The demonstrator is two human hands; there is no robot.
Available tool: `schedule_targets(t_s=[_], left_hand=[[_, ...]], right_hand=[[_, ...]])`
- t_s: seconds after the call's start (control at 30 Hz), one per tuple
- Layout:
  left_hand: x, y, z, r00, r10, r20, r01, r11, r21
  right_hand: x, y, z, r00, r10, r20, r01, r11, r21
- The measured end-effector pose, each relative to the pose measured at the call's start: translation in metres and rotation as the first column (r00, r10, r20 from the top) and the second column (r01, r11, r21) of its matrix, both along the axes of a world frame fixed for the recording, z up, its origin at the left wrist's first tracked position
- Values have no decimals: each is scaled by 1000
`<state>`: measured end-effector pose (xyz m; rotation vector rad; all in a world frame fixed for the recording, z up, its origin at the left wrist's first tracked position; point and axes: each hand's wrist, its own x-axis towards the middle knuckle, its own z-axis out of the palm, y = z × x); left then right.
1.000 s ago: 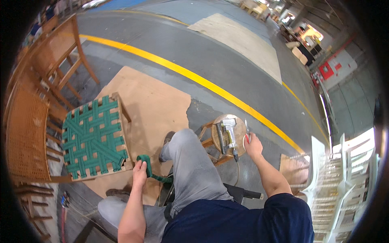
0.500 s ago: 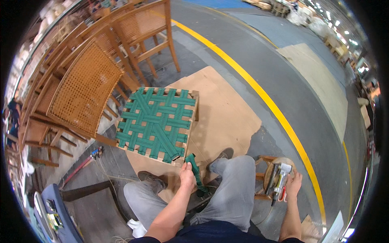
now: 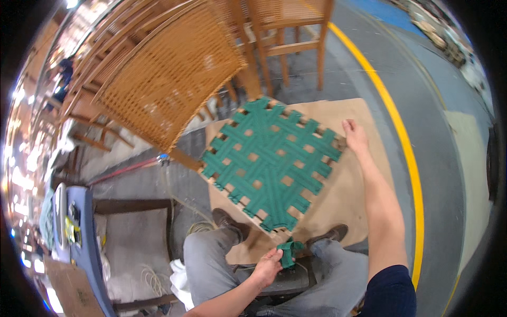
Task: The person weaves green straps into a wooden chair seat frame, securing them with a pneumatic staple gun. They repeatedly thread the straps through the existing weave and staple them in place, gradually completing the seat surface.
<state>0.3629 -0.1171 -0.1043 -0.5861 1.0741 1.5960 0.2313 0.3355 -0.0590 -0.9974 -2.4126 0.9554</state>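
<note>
A square wooden seat frame woven with green webbing (image 3: 272,161) lies on a brown cardboard sheet (image 3: 351,185) on the floor in front of my knees. My right hand (image 3: 355,136) reaches out and rests on the frame's far right corner. My left hand (image 3: 268,267) stays near my lap, pinching the loose end of the green webbing strap (image 3: 288,252) that runs down from the near corner of the frame.
A chair with a woven cane back (image 3: 169,79) leans just left of the frame, with more wooden chairs (image 3: 285,31) behind it. A yellow floor line (image 3: 406,153) runs along the right. A blue-edged stool (image 3: 84,232) stands at my left.
My view has swung left and down toward the frame. My right hand left the small stand with the tool at my right and reached across to the frame's corner. My left hand kept the strap.
</note>
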Motion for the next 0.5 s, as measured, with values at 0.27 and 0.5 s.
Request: schedule_targets(t_s=[0.27,0.5], left_hand=[[-9,-10,19,929,275,249,-337,905,258],[-12,-34,35,904,399,152,-414,906,83]], right_hand=[[-54,-27,-32,872,291,394,-268,957,-113],[65,-50,-41,931,26,364,10,995,-96]])
